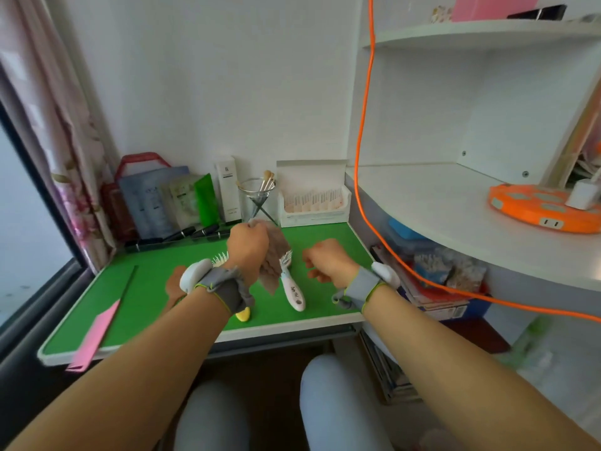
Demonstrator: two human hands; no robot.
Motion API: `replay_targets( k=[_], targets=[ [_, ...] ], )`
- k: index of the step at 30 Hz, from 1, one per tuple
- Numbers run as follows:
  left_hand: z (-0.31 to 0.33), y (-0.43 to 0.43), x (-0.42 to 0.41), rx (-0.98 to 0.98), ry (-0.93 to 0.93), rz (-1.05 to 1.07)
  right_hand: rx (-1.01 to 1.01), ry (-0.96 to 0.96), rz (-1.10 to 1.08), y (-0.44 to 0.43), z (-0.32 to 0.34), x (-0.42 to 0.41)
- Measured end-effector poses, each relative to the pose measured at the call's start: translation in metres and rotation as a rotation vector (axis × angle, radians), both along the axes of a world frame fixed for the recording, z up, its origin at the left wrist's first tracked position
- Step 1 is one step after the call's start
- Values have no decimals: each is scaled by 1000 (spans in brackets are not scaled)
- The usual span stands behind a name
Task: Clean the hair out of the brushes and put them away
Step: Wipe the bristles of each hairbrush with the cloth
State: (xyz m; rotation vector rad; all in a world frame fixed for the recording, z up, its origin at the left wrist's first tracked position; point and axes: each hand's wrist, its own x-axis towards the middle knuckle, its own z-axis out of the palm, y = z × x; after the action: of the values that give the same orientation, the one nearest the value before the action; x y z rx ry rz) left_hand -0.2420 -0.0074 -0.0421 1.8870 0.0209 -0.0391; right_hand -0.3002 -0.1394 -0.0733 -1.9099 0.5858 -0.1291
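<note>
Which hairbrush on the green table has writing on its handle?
The white-handled brush, lying right of the left hand; the other brush, mostly hidden under that wrist, ends in yellow.

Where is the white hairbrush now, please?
Head view: the white hairbrush lies on the green table between the right hand and the left hand's brown cloth.
</note>
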Motion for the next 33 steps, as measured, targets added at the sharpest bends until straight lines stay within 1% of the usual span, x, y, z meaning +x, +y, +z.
replay_targets(
  k=[4,7,13,20,23,25,30,33],
  targets=[
    [-5,10,2,36,-44,10,-247,132,128,11,-14,4],
    [-6,17,2,47,-62,3,-356,193,181,15,-18,6],
    [-16,26,8,33,-80,-31,-472,234,246,21,-21,13],
    [-21,31,9,21,-93,-50,-514,296,312,21,-26,19],
    [-21,32,12,12,-110,-46,-454,308,302,21,-27,24],
    [-21,32,13,9,-116,-49,-350,302,270,20,-26,25],
    [-25,29,18,5,-112,-37,-31,242,176,19,-23,26],
    [-26,25,20,-13,-123,-28,236,235,150,17,-16,26]
  ],
)
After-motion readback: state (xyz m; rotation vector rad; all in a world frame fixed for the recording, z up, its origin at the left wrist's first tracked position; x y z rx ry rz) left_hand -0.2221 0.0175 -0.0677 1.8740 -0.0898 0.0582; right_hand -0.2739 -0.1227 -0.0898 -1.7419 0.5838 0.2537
